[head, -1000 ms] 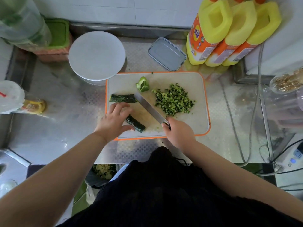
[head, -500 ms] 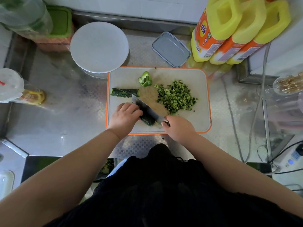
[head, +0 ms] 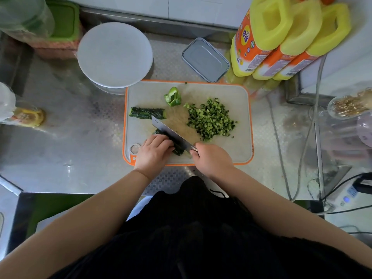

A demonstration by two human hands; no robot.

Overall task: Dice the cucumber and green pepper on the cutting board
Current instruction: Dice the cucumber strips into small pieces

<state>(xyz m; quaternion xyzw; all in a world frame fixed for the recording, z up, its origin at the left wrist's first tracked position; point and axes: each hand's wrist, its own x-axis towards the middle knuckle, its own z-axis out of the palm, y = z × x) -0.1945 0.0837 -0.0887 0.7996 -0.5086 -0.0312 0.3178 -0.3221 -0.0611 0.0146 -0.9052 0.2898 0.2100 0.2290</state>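
A white round lid (head: 114, 55) and grey container (head: 205, 59) crowded the cutting board's (head: 239, 141) far edge. Left hand (head: 154, 153) fingers curled on the cucumber piece (head: 178, 149); right hand (head: 212, 160) gripped the knife (head: 171, 133). Green pepper (head: 172, 97) lay beyond.

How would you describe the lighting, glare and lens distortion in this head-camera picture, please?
Head view: soft daylight, with pale glare on the steel counter; the wide-angle lens bows the yellow bottles and the edges outward; the cutting board, knife and diced cucumber are sharp, the dark clothing below underexposed.
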